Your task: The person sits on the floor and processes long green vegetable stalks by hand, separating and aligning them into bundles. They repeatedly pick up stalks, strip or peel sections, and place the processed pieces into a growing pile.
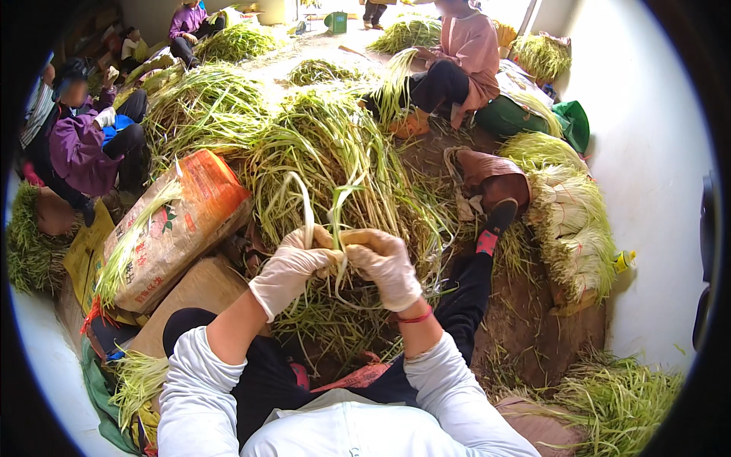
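Both my hands wear pale, thin gloves and meet in front of me over a large heap of long green leafy stalks (325, 137). Pinched in my left hand (297, 268) is a whitish stalk (307, 208) that curves upward. My right hand (384, 265), its fingertips touching or almost touching the left's, grips a green stalk (341, 200). Thin pale strips (340, 285) dangle below the fingers. Trimmed bundles with pale ends (562, 228) are stacked along the wall at right. To the left, a small bunch of stalks (140, 243) lies across a printed sack (188, 228).
One person (465, 63) sits ahead at right holding stalks; others sit at left (85, 143) and far left (194, 28). Loose greens (622, 400) lie at lower right. A yellow-labelled bottle (624, 261) stands by the white wall (639, 143). My outstretched leg (468, 297) crosses the floor.
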{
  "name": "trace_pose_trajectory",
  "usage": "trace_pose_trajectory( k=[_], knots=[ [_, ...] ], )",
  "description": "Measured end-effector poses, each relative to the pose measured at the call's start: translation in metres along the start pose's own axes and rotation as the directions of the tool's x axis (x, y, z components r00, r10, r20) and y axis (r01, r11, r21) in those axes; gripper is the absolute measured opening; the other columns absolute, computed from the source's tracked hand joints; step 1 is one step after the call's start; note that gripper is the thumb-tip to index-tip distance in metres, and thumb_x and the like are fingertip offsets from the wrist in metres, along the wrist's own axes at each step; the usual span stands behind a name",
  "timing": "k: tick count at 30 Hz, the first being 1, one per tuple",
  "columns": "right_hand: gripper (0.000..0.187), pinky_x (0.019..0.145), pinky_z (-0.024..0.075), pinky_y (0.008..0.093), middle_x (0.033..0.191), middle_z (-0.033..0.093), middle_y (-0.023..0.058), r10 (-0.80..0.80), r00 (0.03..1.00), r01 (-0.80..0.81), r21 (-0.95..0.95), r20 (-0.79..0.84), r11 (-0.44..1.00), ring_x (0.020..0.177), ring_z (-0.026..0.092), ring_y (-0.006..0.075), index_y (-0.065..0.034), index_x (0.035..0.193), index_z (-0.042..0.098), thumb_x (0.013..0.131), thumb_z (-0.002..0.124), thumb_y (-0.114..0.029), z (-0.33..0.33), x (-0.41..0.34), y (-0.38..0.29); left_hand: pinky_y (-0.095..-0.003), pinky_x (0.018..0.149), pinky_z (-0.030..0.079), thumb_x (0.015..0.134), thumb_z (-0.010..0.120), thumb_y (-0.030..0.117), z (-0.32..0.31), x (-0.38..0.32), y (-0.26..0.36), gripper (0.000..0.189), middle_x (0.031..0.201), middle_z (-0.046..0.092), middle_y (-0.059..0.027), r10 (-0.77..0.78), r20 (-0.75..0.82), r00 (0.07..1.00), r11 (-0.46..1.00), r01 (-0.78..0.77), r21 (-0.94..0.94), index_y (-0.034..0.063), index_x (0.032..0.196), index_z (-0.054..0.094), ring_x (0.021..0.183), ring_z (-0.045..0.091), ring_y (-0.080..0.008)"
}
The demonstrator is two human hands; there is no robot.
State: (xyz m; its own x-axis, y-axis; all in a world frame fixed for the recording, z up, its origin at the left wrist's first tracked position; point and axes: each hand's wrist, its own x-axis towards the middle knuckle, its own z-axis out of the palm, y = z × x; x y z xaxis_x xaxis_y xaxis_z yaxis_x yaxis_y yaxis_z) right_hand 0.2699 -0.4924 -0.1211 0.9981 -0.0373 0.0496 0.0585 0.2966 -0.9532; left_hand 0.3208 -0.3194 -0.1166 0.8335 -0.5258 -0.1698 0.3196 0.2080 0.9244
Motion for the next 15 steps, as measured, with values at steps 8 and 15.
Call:
trace_pose_trajectory(
  k=[8, 15],
  knots=[
    [0.010, 0.041, 0.0321, 0.0181, 0.067, 0.057, -0.0034, -0.080, 0.976, 0.086, 0.022, -0.201, 0.996, 0.053, 0.043, 0.0020, -0.0047, 0.090, 0.068, 0.088, 0.066, -0.014, -0.016, -0.002, -0.007, -0.0230, 0.051, 0.042, 0.080, 0.068, 0.000, 0.002, -0.002, -0.002, 0.016, 0.069, 0.060, -0.0026, -0.005, -0.003, 1.000, 0.999, 0.005, -0.050, 0.0084, 0.081, 0.055, 0.055, 0.053, -0.0101],
    [0.013, 0.051, 0.0369, 0.0190, 0.070, 0.060, -0.0036, 0.006, 0.999, -0.006, -0.011, -0.043, 1.000, 0.057, 0.046, 0.0023, -0.0030, 0.087, 0.067, 0.088, 0.068, -0.016, 0.005, -0.013, 0.012, -0.0207, 0.048, 0.040, 0.081, 0.069, 0.003, 0.011, -0.002, -0.003, 0.015, 0.072, 0.063, -0.0021, 0.063, -0.067, 0.996, 0.993, -0.070, -0.097, 0.0105, 0.082, 0.056, 0.053, 0.054, -0.0079]
  ],
)
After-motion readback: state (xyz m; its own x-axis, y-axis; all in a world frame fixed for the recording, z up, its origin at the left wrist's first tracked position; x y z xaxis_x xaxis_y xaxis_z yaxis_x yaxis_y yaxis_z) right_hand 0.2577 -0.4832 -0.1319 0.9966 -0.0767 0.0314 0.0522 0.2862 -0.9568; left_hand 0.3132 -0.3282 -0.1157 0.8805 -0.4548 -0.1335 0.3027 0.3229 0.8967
